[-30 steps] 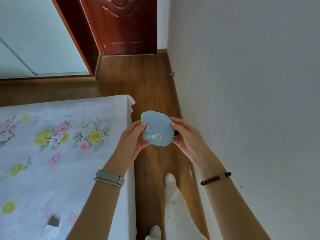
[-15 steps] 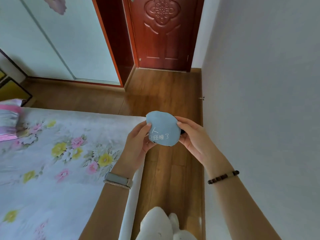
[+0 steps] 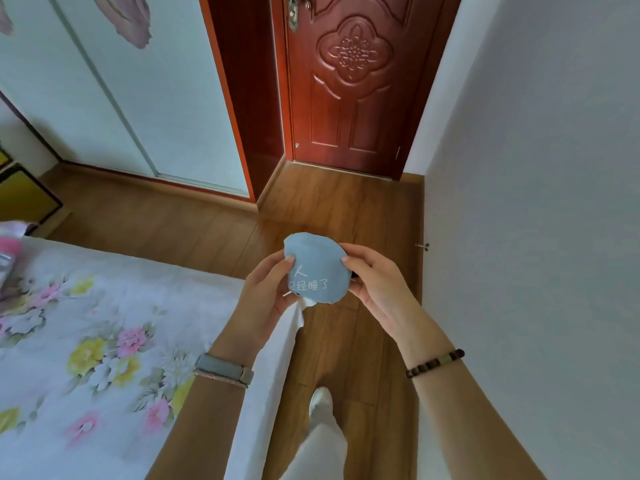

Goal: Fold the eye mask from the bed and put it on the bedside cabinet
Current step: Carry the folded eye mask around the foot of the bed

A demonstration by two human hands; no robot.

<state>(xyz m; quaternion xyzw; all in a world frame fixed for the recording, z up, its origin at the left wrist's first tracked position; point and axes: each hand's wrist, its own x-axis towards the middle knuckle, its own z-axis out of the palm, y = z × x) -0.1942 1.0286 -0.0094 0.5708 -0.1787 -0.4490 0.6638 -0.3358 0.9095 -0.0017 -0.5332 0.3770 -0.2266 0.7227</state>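
Note:
The eye mask (image 3: 317, 266) is light blue with white printed characters, folded into a rounded half. I hold it in the air over the wooden floor, just past the bed's corner. My left hand (image 3: 268, 291) pinches its left edge, thumb on the front. My right hand (image 3: 375, 282) grips its right edge, where a bit of the black strap shows behind. The bed (image 3: 97, 341), with a white flowered sheet, fills the lower left. No bedside cabinet is recognisable in view.
A dark red wooden door (image 3: 349, 91) stands closed straight ahead. A white wall (image 3: 536, 237) runs along the right, a sliding wardrobe door (image 3: 121, 91) on the left. A pink bundle (image 3: 10, 244) lies at the bed's far left. My leg (image 3: 322, 427) shows below.
My view has lifted and turned left, showing more of the door and wardrobe. The hands keep the same hold on the folded mask, which now sits slightly higher in the picture.

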